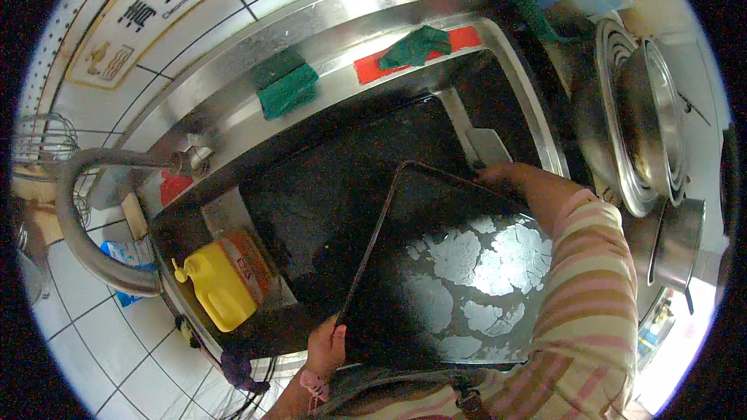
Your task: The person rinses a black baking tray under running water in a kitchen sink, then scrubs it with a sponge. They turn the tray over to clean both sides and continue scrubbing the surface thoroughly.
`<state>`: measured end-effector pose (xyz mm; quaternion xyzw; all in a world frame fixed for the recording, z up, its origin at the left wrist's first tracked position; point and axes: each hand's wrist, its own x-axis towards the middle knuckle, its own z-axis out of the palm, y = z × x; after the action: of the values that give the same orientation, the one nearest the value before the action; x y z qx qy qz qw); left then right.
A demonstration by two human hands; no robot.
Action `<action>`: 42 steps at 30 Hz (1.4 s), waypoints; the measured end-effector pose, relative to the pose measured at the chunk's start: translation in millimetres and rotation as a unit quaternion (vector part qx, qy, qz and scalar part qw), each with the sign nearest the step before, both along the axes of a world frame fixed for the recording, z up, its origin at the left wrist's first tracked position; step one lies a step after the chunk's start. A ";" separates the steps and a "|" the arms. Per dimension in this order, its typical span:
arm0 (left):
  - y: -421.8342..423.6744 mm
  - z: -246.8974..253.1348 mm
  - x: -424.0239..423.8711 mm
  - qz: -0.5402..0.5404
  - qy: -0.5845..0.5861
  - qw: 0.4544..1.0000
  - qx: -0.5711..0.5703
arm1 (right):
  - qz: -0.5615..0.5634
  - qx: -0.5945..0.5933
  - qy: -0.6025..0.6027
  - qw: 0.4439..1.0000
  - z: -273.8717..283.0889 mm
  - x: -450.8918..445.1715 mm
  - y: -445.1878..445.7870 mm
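A dark, flat baking tray (pixel 379 297) with a raised rim is tilted before me over the sink. Bright wet-looking patches shine on its right half. My left hand (pixel 328 343) grips the tray's left rim near my body. At the far right corner, my right hand (pixel 505 178) holds the rim, its fingers partly hidden. Beyond it a second dark tray (pixel 338 157) lies in the steel sink (pixel 540 111). A flat grey piece (pixel 489 144) shows just past my right hand; I cannot tell what it is.
A yellow jug (pixel 224 286) stands inside the sink's left end, near the curved faucet (pixel 76 216). Green scouring pads (pixel 289 90) and a red strip (pixel 467 39) lie along the back ledge. Steel bowls (pixel 659 122) lean at the right; a whisk (pixel 44 137) is at far left.
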<state>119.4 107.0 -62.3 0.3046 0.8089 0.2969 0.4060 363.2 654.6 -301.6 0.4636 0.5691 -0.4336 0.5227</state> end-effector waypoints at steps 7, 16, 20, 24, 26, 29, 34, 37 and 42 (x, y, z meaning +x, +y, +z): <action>-5.8 -4.4 2.4 0.027 0.000 1.000 -0.013 | 0.089 -0.015 -0.047 0.995 48.4 -43.7 7.0; 1.1 -3.4 2.4 0.030 -0.014 0.999 0.004 | 0.038 -0.017 -0.025 0.999 61.7 -45.1 6.1; -3.1 -4.2 3.4 0.004 0.032 0.999 0.026 | 0.014 -0.025 0.013 1.000 68.6 -49.5 5.5; -13.7 -8.0 6.9 0.004 0.052 0.998 0.022 | 0.070 0.098 0.148 0.982 91.6 -62.7 4.1; -11.5 -9.2 7.8 -0.001 0.059 0.998 0.024 | 0.065 0.151 0.182 0.969 95.6 -63.7 19.3; -12.8 -9.2 7.4 0.009 0.058 0.997 0.044 | 0.042 0.208 0.201 0.956 122.9 -94.3 12.8; -11.2 -10.4 11.0 0.000 0.086 0.995 0.055 | 0.140 0.340 0.346 0.863 147.4 -94.0 12.6; -10.7 -9.2 11.8 0.004 0.086 0.996 0.031 | 0.122 0.401 0.322 0.849 176.7 -101.3 6.0; -25.7 -28.3 16.5 0.011 0.154 0.984 0.093 | -0.007 0.499 0.519 0.694 249.7 -115.1 -45.4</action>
<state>135.9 81.3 -90.6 0.3736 0.8342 0.3247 0.2430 248.2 609.2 -51.9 0.3612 0.8795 -0.2610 -0.1673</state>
